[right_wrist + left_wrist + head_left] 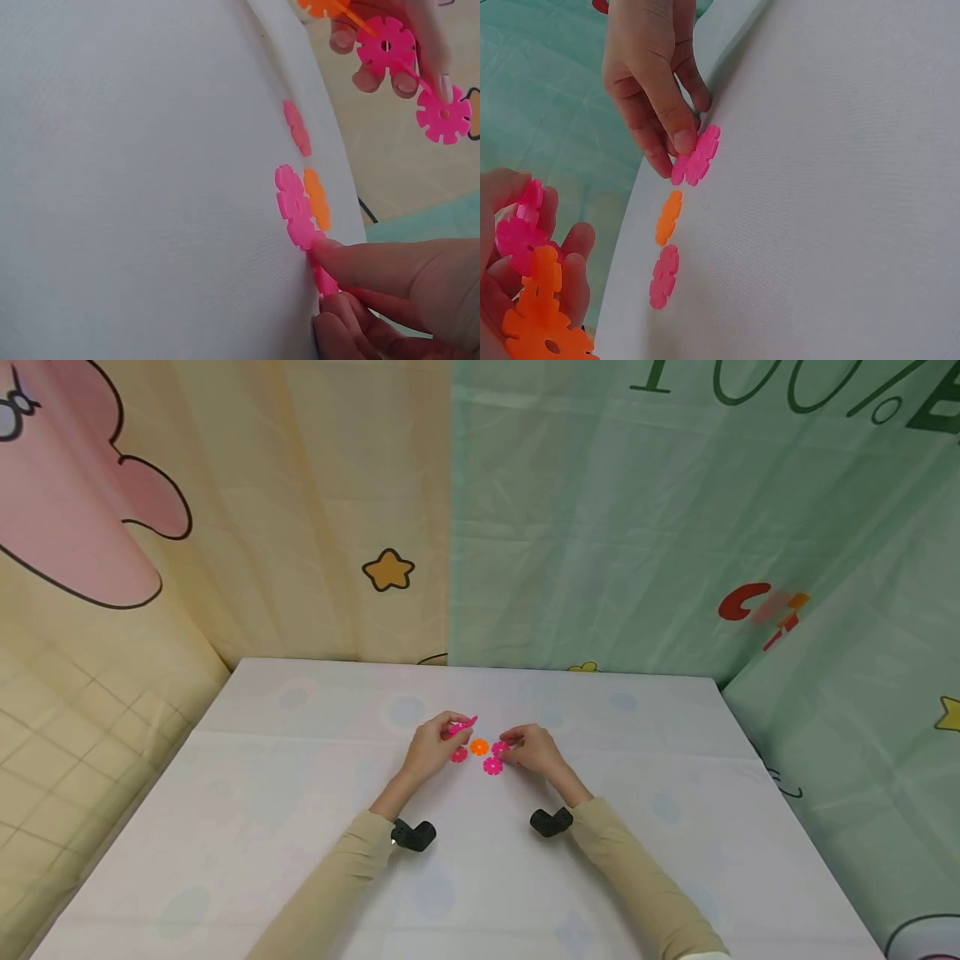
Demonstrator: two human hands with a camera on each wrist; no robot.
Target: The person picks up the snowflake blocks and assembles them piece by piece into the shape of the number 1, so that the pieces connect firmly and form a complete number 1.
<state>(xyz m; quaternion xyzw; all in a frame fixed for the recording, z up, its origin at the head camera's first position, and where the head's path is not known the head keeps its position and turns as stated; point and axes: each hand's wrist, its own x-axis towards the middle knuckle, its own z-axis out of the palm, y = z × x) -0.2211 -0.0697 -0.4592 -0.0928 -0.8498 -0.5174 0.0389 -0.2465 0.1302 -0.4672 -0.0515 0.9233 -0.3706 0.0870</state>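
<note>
My left hand holds a small chain of joined snowflake discs, pink and orange, just above the white table. In the right wrist view the chain's pink discs hang at the top. My right hand pinches a pink disc by its edge against the table. Between the hands lie an orange disc, a pink disc and another pink disc beside the left fingers. The fingertips of the right hand press close to the flat pink disc.
The table is covered by a pale patterned cloth and ends at its far edge. Printed curtains, a yellow one and a green one, hang close behind and at both sides. Black wrist cameras sit on both forearms.
</note>
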